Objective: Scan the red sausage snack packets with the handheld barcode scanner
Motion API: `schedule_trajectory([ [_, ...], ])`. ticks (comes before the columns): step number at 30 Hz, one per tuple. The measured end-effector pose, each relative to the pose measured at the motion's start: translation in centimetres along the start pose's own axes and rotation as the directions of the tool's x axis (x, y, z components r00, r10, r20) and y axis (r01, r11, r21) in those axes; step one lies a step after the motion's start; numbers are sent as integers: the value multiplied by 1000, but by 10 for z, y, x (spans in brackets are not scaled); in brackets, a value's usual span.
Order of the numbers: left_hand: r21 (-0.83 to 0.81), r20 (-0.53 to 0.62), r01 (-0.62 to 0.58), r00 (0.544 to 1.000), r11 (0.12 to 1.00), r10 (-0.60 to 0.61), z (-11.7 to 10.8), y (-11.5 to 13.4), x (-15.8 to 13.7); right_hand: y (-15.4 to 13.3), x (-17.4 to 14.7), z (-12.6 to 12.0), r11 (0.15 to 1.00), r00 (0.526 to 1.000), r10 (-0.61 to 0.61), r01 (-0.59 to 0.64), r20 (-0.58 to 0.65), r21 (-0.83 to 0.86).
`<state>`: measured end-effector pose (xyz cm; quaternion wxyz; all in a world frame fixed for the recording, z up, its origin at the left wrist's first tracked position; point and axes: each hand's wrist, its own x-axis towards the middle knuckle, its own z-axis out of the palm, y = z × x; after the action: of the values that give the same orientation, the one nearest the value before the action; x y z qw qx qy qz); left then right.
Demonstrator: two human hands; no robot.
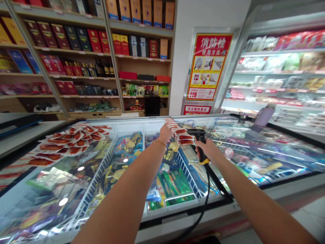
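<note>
My left hand (165, 134) reaches over the freezer and is closed on the edge of a strip of sausage packs (184, 135), clear-wrapped with red-and-white striped ends. My right hand (208, 150) is wrapped round the handle of a black pistol-grip device (202, 137) with yellow trim at its base; its exact kind is not clear. The device's head is beside the strip, close to the packs. From the handle a black cord (208, 183) hangs down over the freezer's front edge. More sausage packs (68, 142) lie overlapping on the glass at left.
Below my hands, the chest freezer holds white wire baskets (186, 169) of bagged frozen food. A purple-grey object (264, 115) stands on the right glass lid. Behind are wooden shelves (142, 62) of boxes, a red fire-hydrant sign (209, 67) and a chilled display (279, 71).
</note>
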<state>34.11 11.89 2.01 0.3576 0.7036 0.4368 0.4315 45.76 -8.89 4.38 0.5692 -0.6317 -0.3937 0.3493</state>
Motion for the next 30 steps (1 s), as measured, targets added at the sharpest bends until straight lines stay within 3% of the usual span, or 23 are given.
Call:
schedule_trajectory([
  [3, 138, -32, 2, 999, 990, 2, -24, -13, -8, 2, 1, 16, 1000, 999, -6, 6, 33, 1],
  [7, 295, -67, 9, 998, 956, 11, -80, -34, -24, -3, -3, 52, 1000, 997, -7, 7, 83, 1],
  [12, 468, -147, 58, 989, 882, 14, -171, -59, -52, -18, -20, 115, 998, 978, -54, 47, 202, 39],
  [17, 627, -229, 130, 973, 768, 23, -274, -79, -78, -28, -42, 175, 993, 975, -96, 80, 201, 88],
  [18, 672, -240, 135, 970, 728, 41, -295, -81, -82, -27, -45, 185, 991, 974, -96, 74, 206, 111],
  [22, 926, -206, 139, 965, 350, 160, -363, -86, -92, -12, -51, 212, 974, 977, -90, 45, 195, 224],
  [24, 954, -178, 131, 971, 268, 158, -384, -86, -92, -1, -51, 216, 968, 981, -96, 52, 172, 245],
  [26, 958, -175, 126, 968, 258, 177, -397, -86, -90, 7, -49, 215, 972, 982, -92, 53, 162, 231],
  [30, 918, -214, 126, 955, 375, 204, -408, -85, -87, 14, -47, 205, 983, 984, -54, 22, 169, 184],
])
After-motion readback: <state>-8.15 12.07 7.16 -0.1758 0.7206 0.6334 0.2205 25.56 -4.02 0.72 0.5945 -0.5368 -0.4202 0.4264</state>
